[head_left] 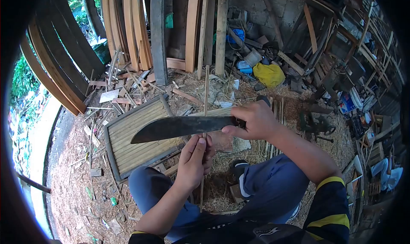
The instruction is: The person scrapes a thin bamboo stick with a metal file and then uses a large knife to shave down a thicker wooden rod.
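Note:
My right hand is wrapped round the dark handle of a machete, whose broad blade points left across the middle of the view. Pinched upright in my left hand is a thin strip of wood or bamboo. The blade crosses this strip just above my left fingers and seems to touch it. Below my hand, the strip's lower end runs down between my knees. Behind the blade lies a framed panel of bamboo slats, partly covered by the machete and my left hand.
Tall planks lean at the back left. A yellow bag lies among clutter near the wall. Several thin strips lie right of my right hand, near a green metal tool. Shavings and scraps cover the ground.

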Tool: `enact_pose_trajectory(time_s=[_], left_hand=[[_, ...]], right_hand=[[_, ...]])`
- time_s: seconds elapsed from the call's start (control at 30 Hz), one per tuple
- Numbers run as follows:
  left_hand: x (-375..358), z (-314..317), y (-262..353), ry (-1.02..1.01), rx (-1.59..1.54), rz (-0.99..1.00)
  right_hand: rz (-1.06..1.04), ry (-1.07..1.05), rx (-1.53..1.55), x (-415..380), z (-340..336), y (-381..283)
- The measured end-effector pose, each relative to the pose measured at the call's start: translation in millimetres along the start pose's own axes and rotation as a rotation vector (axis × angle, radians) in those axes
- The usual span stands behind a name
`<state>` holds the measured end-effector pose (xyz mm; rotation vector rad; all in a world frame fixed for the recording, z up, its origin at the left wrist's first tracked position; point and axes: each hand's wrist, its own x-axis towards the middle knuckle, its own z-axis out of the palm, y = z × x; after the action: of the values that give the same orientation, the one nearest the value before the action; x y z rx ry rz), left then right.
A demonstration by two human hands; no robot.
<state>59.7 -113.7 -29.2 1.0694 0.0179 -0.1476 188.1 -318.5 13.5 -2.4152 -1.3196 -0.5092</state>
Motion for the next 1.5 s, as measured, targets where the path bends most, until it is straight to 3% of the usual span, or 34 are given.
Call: enact_pose_trajectory(time_s=[0.5,0.7,0.8,0.9,1.0,1.2,1.3,1.5], left_hand=[[-7,0,-1,0.002,-0.009,-0.01],[-8,-1,-4,-0.037,-0.028,0.004],[-9,3,2,-0.014,-0.073,-0.029],[-6,0,3,-0.022,-0.1,0.004],[-10,3,1,-0.034,-0.058,0.008],[-9,2,1,-0.014,-0.077,-0.013],[-10,2,0,-0.015,-0.067,0.004],[-13,4,1,-0.029,-0.115,-0.068]], right_hand=[[-0.12,0.025,-0.032,0,2,-2],[-0.256,0.156,-0.051,1,9,0],[-0.154,0.065,-0.104,8,-1,10],[-0.03,0.112,-0.097,8,1,14],[-0.17,0.151,-0.149,4,4,6],[0.118,0.155,-0.006,10,2,28],[-0.121,0.056,-0.079,3,-2,10],[0.614,0.168,0.174,14,2,58]])
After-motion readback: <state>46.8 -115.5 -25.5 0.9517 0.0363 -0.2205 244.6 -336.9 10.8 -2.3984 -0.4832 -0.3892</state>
